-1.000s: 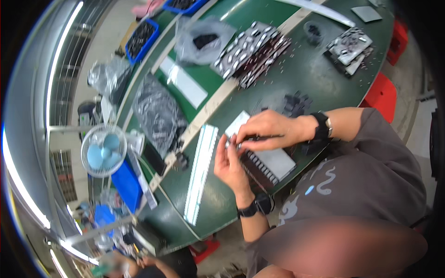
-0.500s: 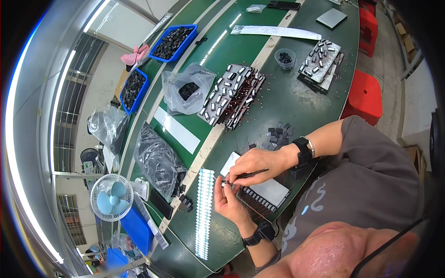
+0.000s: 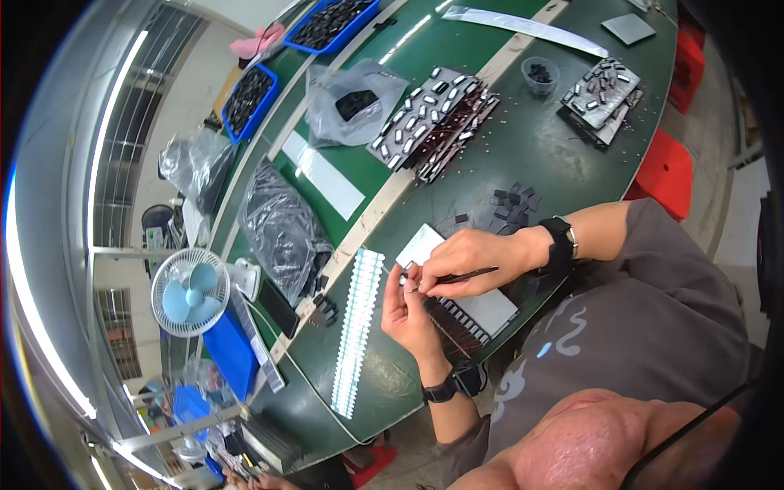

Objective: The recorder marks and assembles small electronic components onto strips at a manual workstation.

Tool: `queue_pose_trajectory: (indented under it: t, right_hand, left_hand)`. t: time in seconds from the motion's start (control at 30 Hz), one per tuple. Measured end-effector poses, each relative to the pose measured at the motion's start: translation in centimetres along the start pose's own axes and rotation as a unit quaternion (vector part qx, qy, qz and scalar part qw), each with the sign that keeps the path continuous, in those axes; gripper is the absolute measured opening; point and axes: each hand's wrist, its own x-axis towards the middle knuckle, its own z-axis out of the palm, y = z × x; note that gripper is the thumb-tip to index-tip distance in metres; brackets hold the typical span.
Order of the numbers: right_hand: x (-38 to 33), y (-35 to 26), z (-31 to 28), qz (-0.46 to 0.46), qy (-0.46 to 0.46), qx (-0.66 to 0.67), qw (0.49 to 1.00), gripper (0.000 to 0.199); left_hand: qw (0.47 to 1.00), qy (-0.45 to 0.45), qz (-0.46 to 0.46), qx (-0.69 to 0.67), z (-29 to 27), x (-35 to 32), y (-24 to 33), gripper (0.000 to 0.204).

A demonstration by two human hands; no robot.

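My left hand (image 3: 411,320) is closed, pinching a small black-and-white part (image 3: 404,277) between thumb and fingertips. Pen-like in the grip of my right hand (image 3: 469,257) is a slim black tool (image 3: 472,277), perhaps tweezers; its tip meets the part at the left fingertips. Fingers hide most of the part. Below the hands lies a light flat board (image 3: 486,304) with a row of small dark-and-white parts (image 3: 460,321) and thin dark red wires along its edge. To the left rests a long strip of white-and-blue stickers (image 3: 357,335).
Loose black pieces (image 3: 513,206) lie beyond my right hand. Stacked boards (image 3: 429,114) with wired parts stand farther off, near a cup of black pieces (image 3: 540,75). Left of them are plastic bags (image 3: 282,224), blue bins (image 3: 249,102), a phone (image 3: 279,309) and a fan (image 3: 191,292).
The whole view has shifted, so the table's things sit higher. Both hands remain together on the small part, with the tool's angle slightly changed.
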Motion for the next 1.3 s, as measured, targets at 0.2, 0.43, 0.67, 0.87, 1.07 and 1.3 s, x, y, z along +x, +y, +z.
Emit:
queue_pose_trajectory:
  t: [0.2, 0.43, 0.67, 0.87, 1.07, 1.3]
  right_hand:
    - [1.8, -4.2, -5.0, -0.031, 0.060, -0.069, 0.995, 0.013]
    - [11.8, -2.5, -18.5, -0.132, 0.080, -0.215, 0.964, 0.048]
    - [17.7, 8.5, -19.5, 0.301, -0.048, -0.584, 0.753, 0.035]
    - [16.7, 16.1, -22.7, 0.268, -0.054, -0.558, 0.784, 0.021]
    - [15.4, 10.0, -30.3, 0.434, -0.097, -0.222, 0.868, 0.018]
    - [0.4, 13.5, -59.6, 0.302, 0.044, -0.698, 0.648, 0.019]
  left_hand:
    - [1.000, -0.003, -0.004, -0.013, 0.3, -0.4, 0.4, 0.032]
    - [1.000, -0.011, 0.005, -0.014, -0.1, -0.9, 0.6, 0.031]
    - [1.000, 0.011, 0.001, -0.018, -0.3, -0.3, 1.0, 0.031]
    - [1.000, 0.020, 0.002, 0.020, 0.1, -0.1, 0.4, 0.034]
    - [0.997, 0.059, 0.024, 0.044, -0.5, -0.4, 1.3, 0.033]
    - [0.979, 0.155, 0.059, 0.115, -0.1, 1.7, 0.5, 0.032]
